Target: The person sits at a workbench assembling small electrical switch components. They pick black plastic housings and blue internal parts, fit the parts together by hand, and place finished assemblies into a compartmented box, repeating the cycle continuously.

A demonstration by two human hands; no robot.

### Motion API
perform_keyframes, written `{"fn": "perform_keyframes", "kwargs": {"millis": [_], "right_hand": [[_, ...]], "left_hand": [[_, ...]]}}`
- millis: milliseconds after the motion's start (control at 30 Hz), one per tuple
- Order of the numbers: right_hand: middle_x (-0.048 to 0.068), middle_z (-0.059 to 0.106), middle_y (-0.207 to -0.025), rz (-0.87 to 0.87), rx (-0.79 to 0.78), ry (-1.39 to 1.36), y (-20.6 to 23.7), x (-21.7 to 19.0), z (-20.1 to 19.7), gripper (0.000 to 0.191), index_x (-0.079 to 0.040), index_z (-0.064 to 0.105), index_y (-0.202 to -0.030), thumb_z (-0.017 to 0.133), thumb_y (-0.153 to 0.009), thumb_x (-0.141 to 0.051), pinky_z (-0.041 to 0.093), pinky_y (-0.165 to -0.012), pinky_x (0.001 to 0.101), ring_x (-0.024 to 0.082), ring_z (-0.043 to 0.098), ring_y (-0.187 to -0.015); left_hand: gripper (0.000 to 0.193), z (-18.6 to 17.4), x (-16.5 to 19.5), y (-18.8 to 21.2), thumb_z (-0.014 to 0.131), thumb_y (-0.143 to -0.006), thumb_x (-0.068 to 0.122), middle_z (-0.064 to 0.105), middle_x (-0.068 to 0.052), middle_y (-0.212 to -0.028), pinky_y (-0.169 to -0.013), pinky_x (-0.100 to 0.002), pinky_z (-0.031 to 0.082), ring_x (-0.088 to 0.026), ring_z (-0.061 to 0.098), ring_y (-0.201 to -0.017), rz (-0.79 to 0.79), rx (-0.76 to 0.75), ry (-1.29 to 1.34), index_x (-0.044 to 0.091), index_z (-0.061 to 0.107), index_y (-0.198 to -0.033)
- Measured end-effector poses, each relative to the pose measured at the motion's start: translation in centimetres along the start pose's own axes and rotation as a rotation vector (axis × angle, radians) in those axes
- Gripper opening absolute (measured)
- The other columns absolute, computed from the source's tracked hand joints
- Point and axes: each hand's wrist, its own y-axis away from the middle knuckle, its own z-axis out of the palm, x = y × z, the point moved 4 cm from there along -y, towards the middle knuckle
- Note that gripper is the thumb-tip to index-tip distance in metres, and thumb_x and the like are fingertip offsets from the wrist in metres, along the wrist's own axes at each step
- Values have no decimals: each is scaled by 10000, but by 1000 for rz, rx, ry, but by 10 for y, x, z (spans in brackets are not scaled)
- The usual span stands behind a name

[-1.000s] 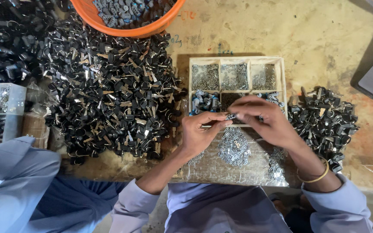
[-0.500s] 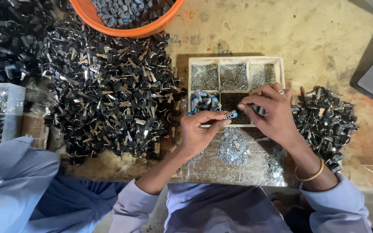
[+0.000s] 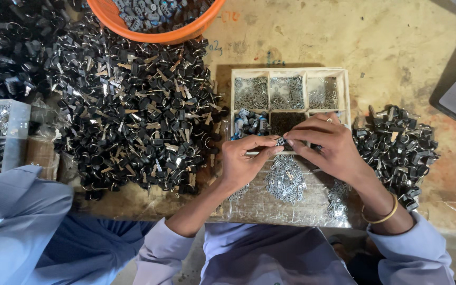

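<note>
- A worn, stained yellowish worktable (image 3: 397,42) fills the view, crowded with small hardware.
- The left hand (image 3: 244,161) and right hand (image 3: 331,145) meet fingertip to fingertip, both pinched on one small metal part (image 3: 281,141).
- That part sits over the front edge of a divided wooden tray (image 3: 347,89), which lies at 12 o'clock from the hands.
- Loose silver metal pieces (image 3: 286,179) lie at 6 o'clock, just below the fingers.
- A big pile of black-headed keys (image 3: 133,116) spreads at 9 o'clock; a smaller pile (image 3: 397,148) lies at 3 o'clock.
- An orange basin (image 3: 159,21) stands at 11 o'clock.
</note>
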Motion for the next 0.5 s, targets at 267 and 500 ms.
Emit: {"fn": "perform_keyframes", "kwargs": {"millis": [267, 500], "right_hand": [[13, 752, -1013, 245, -1, -129, 6, 8, 8, 209, -118, 778, -1066, 792, -858, -134, 536, -779, 295, 165, 723, -883], [42, 751, -1041, -17, -100, 39, 2, 1, 1, 201, -76, 767, -1060, 784, -864, -113, 502, -846, 368, 227, 709, -940]], "left_hand": [[146, 0, 1, 0, 843, -871, 77, 796, -117, -1022, -807, -282, 671, -194, 803, -936, 31, -14, -37, 32, 779, -993], [147, 2, -2, 2, 847, -870, 91, 800, -112, -1010, -783, -277, 671, -191, 806, -911, 37, -11, -47, 35, 783, -990]]}}
